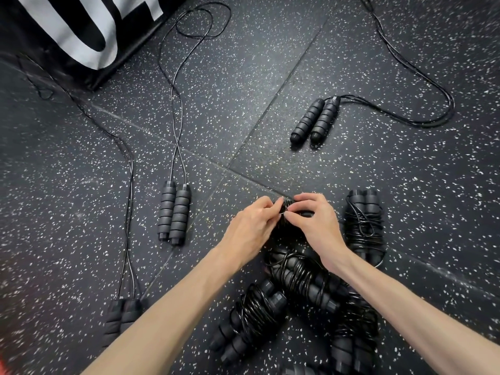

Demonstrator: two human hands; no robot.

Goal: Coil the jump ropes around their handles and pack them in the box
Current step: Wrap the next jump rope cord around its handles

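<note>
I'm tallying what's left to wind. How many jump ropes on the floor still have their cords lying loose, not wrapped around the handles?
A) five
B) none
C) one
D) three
D: three pairs of handles lie with cords trailing away unwound: one far right, one in the middle, one at the lower left. The bundles near the hands are already wrapped.

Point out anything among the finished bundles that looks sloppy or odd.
The coiled rope beside the right hand, at, is wound unevenly, with strands crossing diagonally and one loop poking out at its near end. The other bundles look tighter.
</note>
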